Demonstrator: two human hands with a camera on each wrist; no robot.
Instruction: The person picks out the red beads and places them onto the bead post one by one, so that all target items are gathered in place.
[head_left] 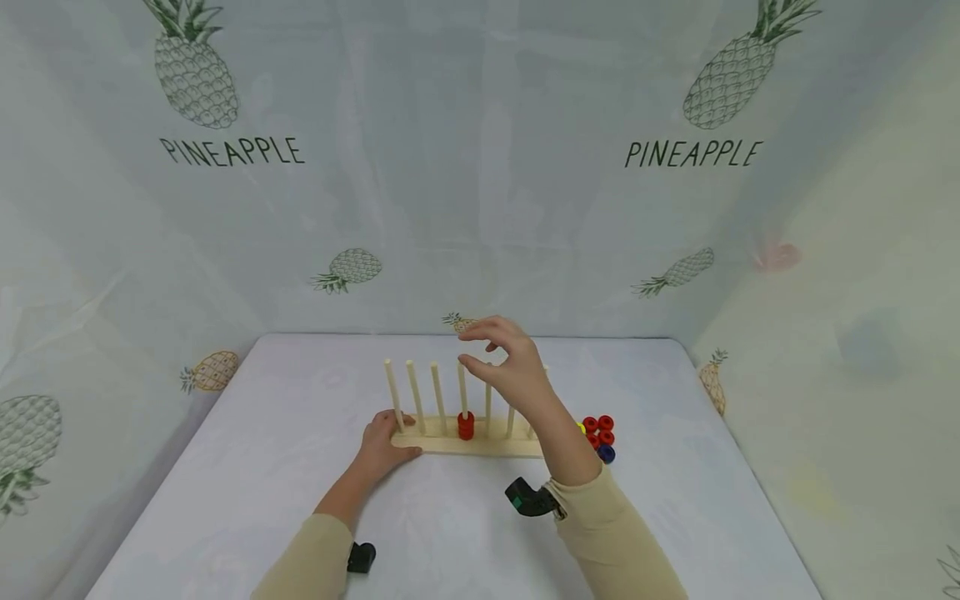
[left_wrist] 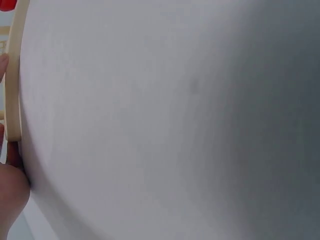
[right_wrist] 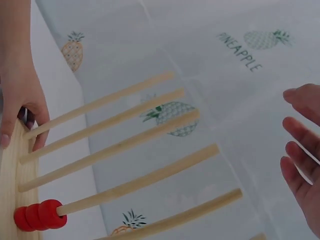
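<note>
A wooden rack with a pale base (head_left: 483, 447) and a row of upright pegs stands on the table. Three red beads (right_wrist: 40, 215) are stacked at the foot of one middle peg. My left hand (head_left: 384, 446) grips the left end of the base, thumb along the front and fingers behind. Above the pegs, my right hand (head_left: 517, 371) is raised with thumb and fingers spread apart, holding nothing. Its forearm covers part of the rack's right end in the head view. The left wrist view catches only the base's edge and part of the left hand.
To the right of the rack lie several red beads (head_left: 606, 422), a dark blue bead (head_left: 606, 454) and a yellow bead (head_left: 581, 428) partly hidden by the right forearm. A pineapple-printed sheet (head_left: 480, 192) hangs behind the white table (head_left: 300, 400).
</note>
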